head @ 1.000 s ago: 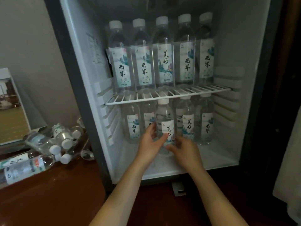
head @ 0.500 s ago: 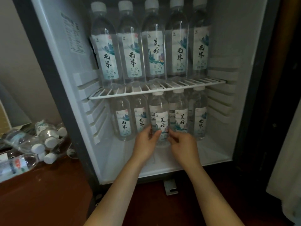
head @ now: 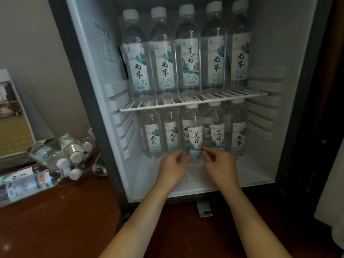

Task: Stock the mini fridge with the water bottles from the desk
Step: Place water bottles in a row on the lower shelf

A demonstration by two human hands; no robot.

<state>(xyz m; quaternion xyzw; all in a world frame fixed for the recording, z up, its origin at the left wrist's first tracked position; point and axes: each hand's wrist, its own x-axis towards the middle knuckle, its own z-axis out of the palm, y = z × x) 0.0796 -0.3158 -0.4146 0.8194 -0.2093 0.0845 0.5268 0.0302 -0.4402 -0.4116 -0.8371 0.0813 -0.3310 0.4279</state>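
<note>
Under the shelf (head: pixel 160 108), left hand (head: pixel 172 168) and right hand (head: pixel 220 167) pinch a bottle (head: pixel 193 133).

Clear glossy plastic bottles (head: pixel 193 138), white coated wire shelf (head: pixel 193 103), polished wood desk (head: pixel 55 220)

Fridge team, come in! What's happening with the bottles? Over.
Left hand and right hand pinch the middle bottle, lower level. Spare bottles lie on desk. Wire shelf just over cap.

We count five water bottles (head: pixel 188 58) on the wire shelf (head: pixel 242 95), five more under it, at least four lying on the tabletop (head: pixel 55 220) (that heap overlaps), and two hands, left hand (head: pixel 172 168) and right hand (head: pixel 221 168).
</note>
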